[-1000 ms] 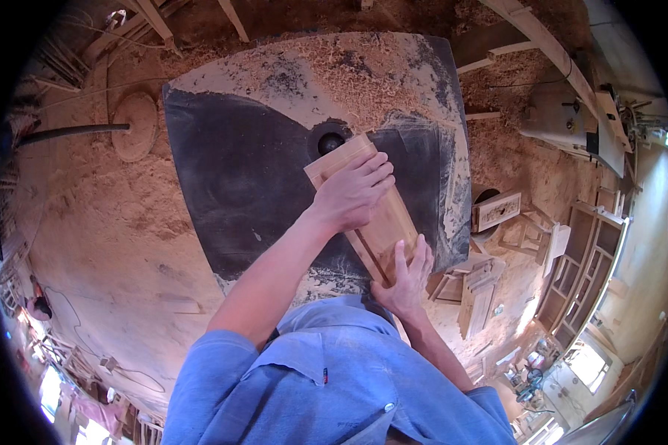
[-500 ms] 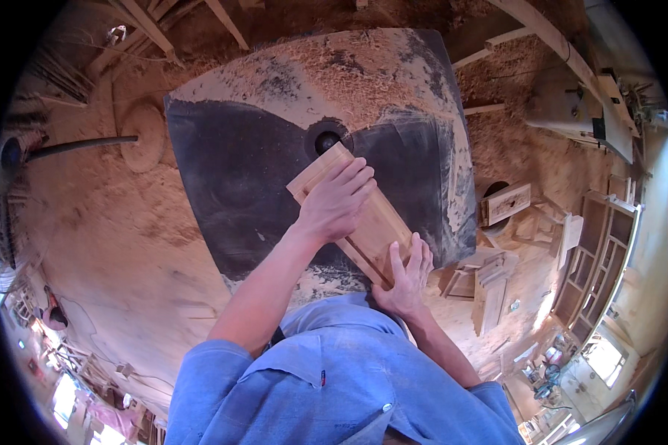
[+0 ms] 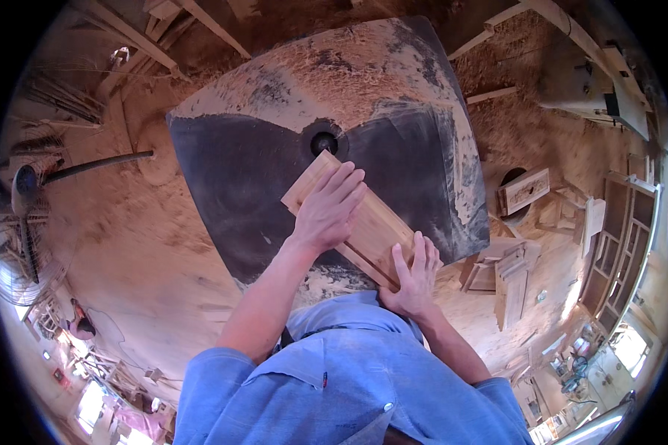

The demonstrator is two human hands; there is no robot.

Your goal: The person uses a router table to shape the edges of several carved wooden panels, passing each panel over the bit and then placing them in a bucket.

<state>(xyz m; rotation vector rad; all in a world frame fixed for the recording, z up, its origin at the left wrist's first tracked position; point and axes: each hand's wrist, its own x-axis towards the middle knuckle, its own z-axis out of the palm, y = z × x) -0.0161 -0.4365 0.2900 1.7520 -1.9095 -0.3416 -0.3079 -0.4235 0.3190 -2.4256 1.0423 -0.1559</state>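
A pale wooden board point(image 3: 382, 233) with a stepped edge lies slantwise on a dark machine table point(image 3: 226, 174). Its far end is right by the round black spindle point(image 3: 323, 143) set in the table; whether they touch I cannot tell. My left hand point(image 3: 329, 211) lies across the far half of the board, fingers closed over its upper face and far edge. At the near end, my right hand point(image 3: 414, 278) grips the corner, thumb on the near side and fingers along the right edge. Parts of the board are hidden under both hands.
Sawdust and shavings point(image 3: 349, 67) coat the table's far part and right edge. Wooden pieces point(image 3: 508, 278) stack on the floor at right, near a wooden box-like piece point(image 3: 525, 191). Timber lengths point(image 3: 137, 37) lie at the far left. A standing fan point(image 3: 26, 185) is at left.
The board's far end has shifted slightly left and toward me relative to the spindle, both hands moving with it. The whole view has turned a little.
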